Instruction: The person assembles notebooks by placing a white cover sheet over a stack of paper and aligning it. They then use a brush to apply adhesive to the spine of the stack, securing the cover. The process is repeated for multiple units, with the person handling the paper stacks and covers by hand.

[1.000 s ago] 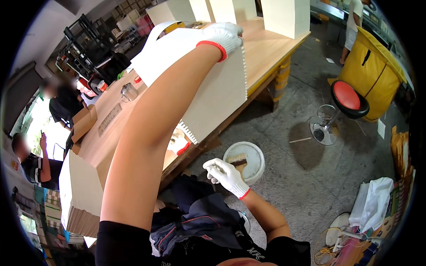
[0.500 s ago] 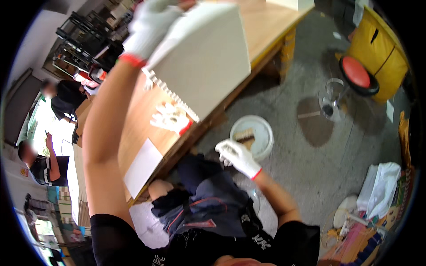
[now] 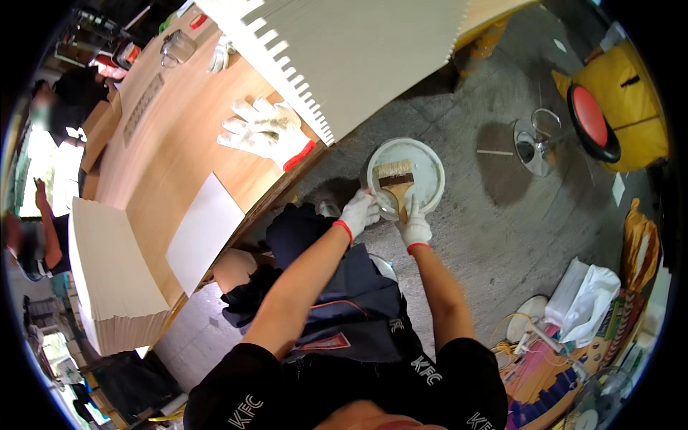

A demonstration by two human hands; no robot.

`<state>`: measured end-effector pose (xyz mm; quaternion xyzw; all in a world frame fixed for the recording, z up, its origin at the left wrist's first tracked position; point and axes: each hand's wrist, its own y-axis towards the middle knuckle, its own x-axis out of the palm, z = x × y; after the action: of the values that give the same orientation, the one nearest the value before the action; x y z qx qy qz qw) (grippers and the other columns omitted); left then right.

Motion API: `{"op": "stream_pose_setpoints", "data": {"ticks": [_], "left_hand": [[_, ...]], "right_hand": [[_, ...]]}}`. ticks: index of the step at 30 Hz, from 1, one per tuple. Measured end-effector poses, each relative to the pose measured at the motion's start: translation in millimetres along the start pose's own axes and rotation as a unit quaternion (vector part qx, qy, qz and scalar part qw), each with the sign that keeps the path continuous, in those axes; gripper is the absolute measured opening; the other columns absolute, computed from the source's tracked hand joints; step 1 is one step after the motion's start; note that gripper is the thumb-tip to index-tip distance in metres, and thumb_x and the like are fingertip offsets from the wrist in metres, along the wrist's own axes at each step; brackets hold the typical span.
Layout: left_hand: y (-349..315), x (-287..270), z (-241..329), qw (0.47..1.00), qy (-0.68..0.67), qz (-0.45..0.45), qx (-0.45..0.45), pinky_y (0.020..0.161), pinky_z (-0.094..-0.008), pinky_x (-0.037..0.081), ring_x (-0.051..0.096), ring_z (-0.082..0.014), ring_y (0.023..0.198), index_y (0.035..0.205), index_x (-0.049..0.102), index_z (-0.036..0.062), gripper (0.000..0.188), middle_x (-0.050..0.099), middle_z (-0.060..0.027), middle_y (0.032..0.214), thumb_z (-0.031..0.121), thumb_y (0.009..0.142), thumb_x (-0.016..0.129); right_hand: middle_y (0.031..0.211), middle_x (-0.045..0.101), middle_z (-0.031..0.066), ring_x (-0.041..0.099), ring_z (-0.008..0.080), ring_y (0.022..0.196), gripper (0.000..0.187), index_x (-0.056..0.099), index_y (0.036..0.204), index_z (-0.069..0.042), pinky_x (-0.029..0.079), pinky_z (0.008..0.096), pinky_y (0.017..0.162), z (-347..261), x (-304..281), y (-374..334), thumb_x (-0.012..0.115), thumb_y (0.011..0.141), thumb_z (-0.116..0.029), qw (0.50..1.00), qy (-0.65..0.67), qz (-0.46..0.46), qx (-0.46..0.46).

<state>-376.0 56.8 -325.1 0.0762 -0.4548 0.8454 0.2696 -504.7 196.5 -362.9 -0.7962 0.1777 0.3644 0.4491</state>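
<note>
A white bucket (image 3: 434, 159) stands on the floor beside the workbench, with pale contents inside. Across its opening lies a wide flat brush (image 3: 395, 172) with light bristles and a wooden handle. My right hand (image 3: 416, 228), in a white glove with a red cuff, closes round the lower end of that handle. At the near left side of the bucket is my left hand (image 3: 360, 213), gloved alike, its fingers curled against the rim. A curved, see-through edge shows between the two hands; its kind is unclear.
On the bench (image 3: 186, 122) stand a tall stack of grey boards (image 3: 373, 57), spare gloves (image 3: 265, 132), a white sheet (image 3: 206, 233) and another board stack (image 3: 107, 265). A red-seated stool (image 3: 593, 122) is at right. Two people are beyond the bench at left.
My left hand has come down from the top of the board stack to the bucket's rim. My right hand has moved down and taken the brush handle. The view has shifted.
</note>
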Motion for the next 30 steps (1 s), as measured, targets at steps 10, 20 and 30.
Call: {"op": "stream_pose_setpoints", "data": {"ticks": [10,20,30], "left_hand": [[103.1,-10.5,-90.0,0.957,0.188,0.213,-0.059,0.089,-0.0449,0.051,0.060,-0.0342,0.111,0.138,0.040,0.0106,0.062,0.057,-0.0177,0.125,0.028,0.086,0.068],[103.9,11.5,-66.1,0.897,0.350,0.258,-0.074,0.102,-0.0466,0.047,0.056,-0.0395,0.126,0.153,0.016,0.0132,0.095,0.049,-0.0256,0.144,0.037,0.082,0.074],[24.0,64.5,-58.3,0.835,0.523,-0.016,0.171,0.083,-0.0512,0.053,0.064,-0.0391,0.105,0.132,0.041,0.0174,0.051,0.060,-0.0169,0.119,0.020,0.085,0.063]], "right_hand": [[0.103,0.062,0.0091,0.067,0.0274,0.085,0.070,0.030,0.155,-0.030,0.055,0.0445,0.072,17.2,-40.5,31.3,0.059,0.092,-0.019,0.970,0.065,0.093,-0.217],[0.060,0.040,-0.0067,0.031,0.0049,0.039,0.024,0.049,0.087,-0.014,0.025,0.0219,0.035,23.7,-139.3,-29.3,0.058,0.098,-0.033,0.583,0.773,-0.248,-0.018],[0.067,0.043,-0.0066,0.035,0.0032,0.048,0.059,0.036,0.154,-0.020,0.026,0.0192,0.041,-7.9,-177.0,-27.1,0.054,0.100,-0.035,0.870,0.474,-0.110,-0.082]]}}
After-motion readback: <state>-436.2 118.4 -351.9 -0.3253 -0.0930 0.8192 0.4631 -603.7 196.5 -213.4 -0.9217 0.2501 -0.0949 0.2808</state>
